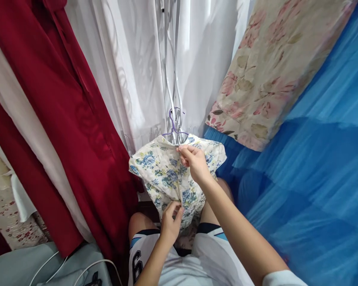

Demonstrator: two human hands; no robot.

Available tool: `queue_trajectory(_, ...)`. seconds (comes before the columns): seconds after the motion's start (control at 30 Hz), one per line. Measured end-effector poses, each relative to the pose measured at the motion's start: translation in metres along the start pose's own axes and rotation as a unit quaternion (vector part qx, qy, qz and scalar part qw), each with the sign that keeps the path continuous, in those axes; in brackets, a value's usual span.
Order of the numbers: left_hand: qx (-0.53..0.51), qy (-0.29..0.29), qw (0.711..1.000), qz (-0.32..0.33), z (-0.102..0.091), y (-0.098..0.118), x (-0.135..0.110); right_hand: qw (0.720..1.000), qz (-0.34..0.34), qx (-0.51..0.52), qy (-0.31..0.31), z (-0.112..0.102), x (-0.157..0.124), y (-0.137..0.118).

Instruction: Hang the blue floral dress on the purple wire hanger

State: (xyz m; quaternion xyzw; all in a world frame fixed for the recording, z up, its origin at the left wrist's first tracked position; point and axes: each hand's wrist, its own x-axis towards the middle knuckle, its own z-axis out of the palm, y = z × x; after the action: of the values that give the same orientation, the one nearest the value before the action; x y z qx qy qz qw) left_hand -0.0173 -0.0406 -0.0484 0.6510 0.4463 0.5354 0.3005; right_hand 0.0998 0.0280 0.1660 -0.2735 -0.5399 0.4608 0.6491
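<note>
A small white garment with a blue flower print hangs on a purple hanger in front of me, above my knees. My right hand is raised and pinches the garment's neckline just under the hanger hook. My left hand is lower down, its fingers closed on the garment's bottom part. The hanger hangs from thin grey straps that run up out of view.
A dark red curtain hangs at the left, sheer white curtains behind the garment. A floral pillow leans at the upper right over blue netting. White cables lie on a grey surface at the bottom left.
</note>
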Motion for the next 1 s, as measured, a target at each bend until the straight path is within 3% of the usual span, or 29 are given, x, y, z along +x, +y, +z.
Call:
queue_trajectory(0.07,-0.047,0.058,0.997,0.024,-0.010,0.021,0.021,1.000,-0.013,-0.023,-0.005,0.002,-0.011,0.004)
queue_trajectory(0.13,-0.082,0.120,0.987,0.063,-0.022,0.055,0.047,0.998,-0.030,-0.045,-0.009,0.004,-0.018,0.005)
queue_trajectory(0.2,-0.084,0.145,0.977,0.131,-0.034,0.092,0.076,0.997,-0.046,-0.064,-0.016,0.005,-0.022,0.001)
queue_trajectory(0.3,-0.020,0.123,0.964,0.233,-0.051,0.136,0.115,0.994,-0.063,-0.078,-0.036,0.005,-0.023,-0.003)
queue_trajectory(0.37,0.053,0.107,0.953,0.280,-0.060,0.150,0.132,0.993,-0.068,-0.085,-0.047,0.004,-0.020,0.002)
queue_trajectory(0.5,0.149,0.131,0.926,0.322,-0.070,0.150,0.147,0.989,-0.084,-0.116,-0.037,0.004,-0.009,0.024)
queue_trajectory(0.63,0.151,0.161,0.917,0.332,-0.076,0.146,0.154,0.982,-0.098,-0.161,-0.016,0.006,-0.002,0.036)
queue_trajectory(0.83,0.065,0.246,0.919,0.302,-0.088,0.155,0.167,0.976,-0.043,-0.211,-0.036,0.004,-0.008,0.045)
queue_trajectory(1.0,-0.081,0.319,0.915,0.232,-0.134,0.134,0.199,0.982,0.013,-0.177,-0.065,-0.007,-0.029,0.053)
